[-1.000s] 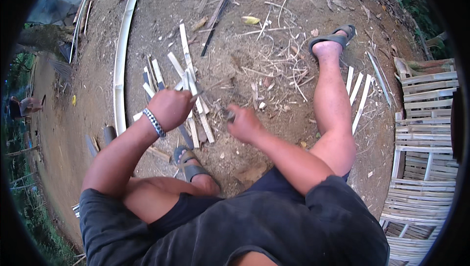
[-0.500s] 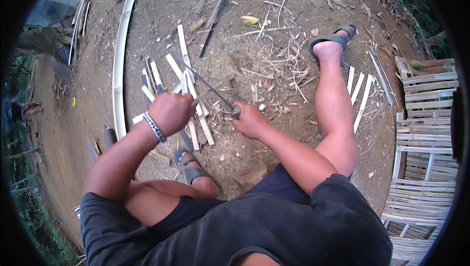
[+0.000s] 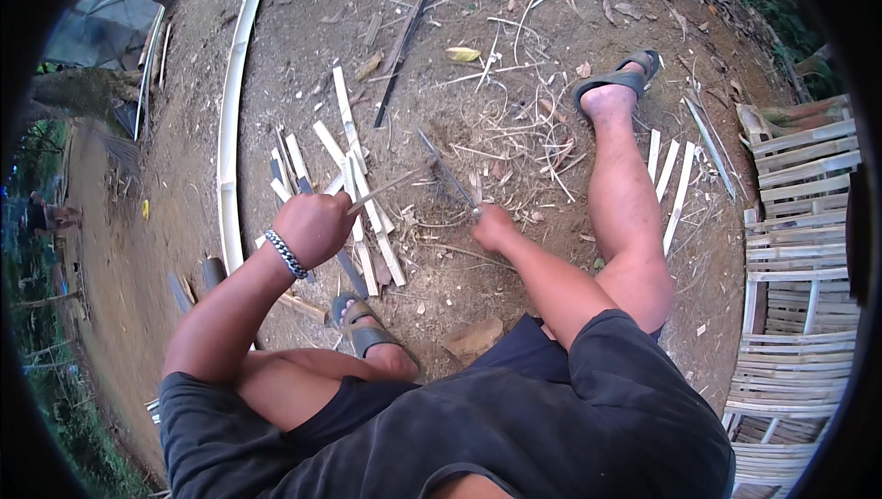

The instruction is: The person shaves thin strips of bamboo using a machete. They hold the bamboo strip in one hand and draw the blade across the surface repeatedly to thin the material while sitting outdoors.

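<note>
My left hand (image 3: 314,229), with a braided bracelet at its wrist, is closed around the end of a thin pale bamboo strip (image 3: 393,187). The strip points to the right and slightly away from me. Opposite it, my right hand (image 3: 497,226) grips the handle of a long dark-bladed knife (image 3: 447,166), its tip aimed to the far left. A small gap shows between blade and strip, though the far end of the strip is thin and hard to make out. Cut bamboo slats (image 3: 372,223) lie in a loose pile beyond my left hand.
Curly shavings (image 3: 551,145) litter the dirt. A long split bamboo pole (image 3: 230,131) runs along the left, and a dark thin bar (image 3: 411,39) lies ahead. Several slats (image 3: 678,191) rest beside my right leg. A slatted bamboo rack (image 3: 795,251) stands at far right.
My right hand has drawn the knife to the right, away from my left hand. The blade, earlier reaching up to the strip, now sits apart from it. My left hand has shifted little.
</note>
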`<state>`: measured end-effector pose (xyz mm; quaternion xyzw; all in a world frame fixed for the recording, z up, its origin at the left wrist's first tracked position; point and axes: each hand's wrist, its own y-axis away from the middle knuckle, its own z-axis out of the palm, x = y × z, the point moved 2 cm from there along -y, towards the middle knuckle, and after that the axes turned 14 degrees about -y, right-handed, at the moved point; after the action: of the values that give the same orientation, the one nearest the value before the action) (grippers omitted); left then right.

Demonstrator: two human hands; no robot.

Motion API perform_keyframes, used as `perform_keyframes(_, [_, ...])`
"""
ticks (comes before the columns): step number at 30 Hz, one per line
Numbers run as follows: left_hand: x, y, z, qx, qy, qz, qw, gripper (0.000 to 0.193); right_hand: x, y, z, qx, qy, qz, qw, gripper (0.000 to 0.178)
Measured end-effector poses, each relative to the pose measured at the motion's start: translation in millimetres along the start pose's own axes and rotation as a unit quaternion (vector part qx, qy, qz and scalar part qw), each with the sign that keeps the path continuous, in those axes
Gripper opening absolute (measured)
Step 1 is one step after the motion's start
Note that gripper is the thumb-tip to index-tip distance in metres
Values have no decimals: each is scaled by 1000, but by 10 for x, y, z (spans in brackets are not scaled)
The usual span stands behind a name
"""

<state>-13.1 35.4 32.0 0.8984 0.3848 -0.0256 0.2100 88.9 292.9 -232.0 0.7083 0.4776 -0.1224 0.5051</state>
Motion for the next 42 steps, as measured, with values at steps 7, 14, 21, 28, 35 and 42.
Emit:
perform_keyframes(7, [-370,-46,206,-99,397,-220,886,44,-111,-25,4,-21,-42,45,998,33])
perform_keyframes(14, [-404,2,330,-106,319,-197,921,52,-718,345,-113,-16,-61,-2,998,39])
perform_keyframes(21, [-371,109,369,-54,194,-162,966,45,-1368,598,-269,-110,-29,-56,992,40])
perform_keyframes(28, [-299,139,261,-35,205,-133,969,37,-1079,415,-244,-77,-39,-1,996,40])
perform_keyframes(35, [-446,34,406,-53,244,-193,949,43,-599,219,-128,-12,-57,68,996,38])
perform_keyframes(42, [-230,127,218,-35,211,-173,961,45,-1101,603,-117,-71,-81,21,994,41])
